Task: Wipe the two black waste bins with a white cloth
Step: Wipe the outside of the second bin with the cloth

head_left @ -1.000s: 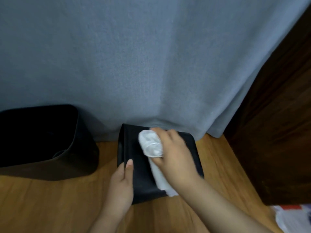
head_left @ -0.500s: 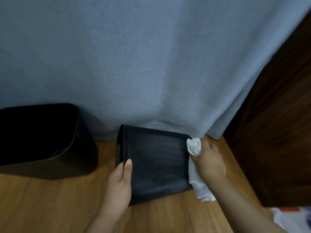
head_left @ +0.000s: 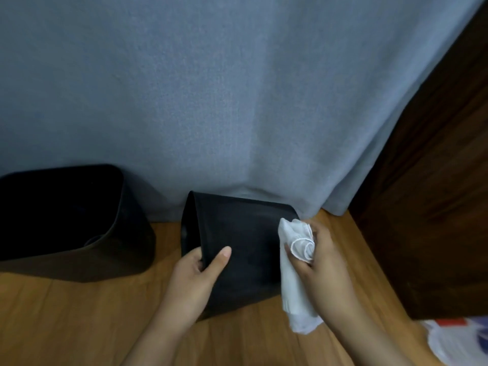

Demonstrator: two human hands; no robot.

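Note:
One black waste bin (head_left: 248, 244) lies on its side on the wooden floor, its open mouth facing left. My left hand (head_left: 196, 280) grips its rim, thumb on the upper wall. My right hand (head_left: 326, 270) holds the bunched white cloth (head_left: 297, 262) against the bin's right end, with a tail of cloth hanging down. The second black waste bin (head_left: 66, 220) stands upright at the left, apart from both hands.
A grey curtain (head_left: 237, 101) hangs right behind both bins. Dark wooden furniture (head_left: 435, 207) rises at the right. A white plastic bag with red print (head_left: 459, 339) lies at the bottom right on the wooden floor (head_left: 79, 318).
My right hand swept the cloth from the middle of the tipped bin's upper wall to its right end, then slid slightly down. The left hand now curls tighter over the rim.

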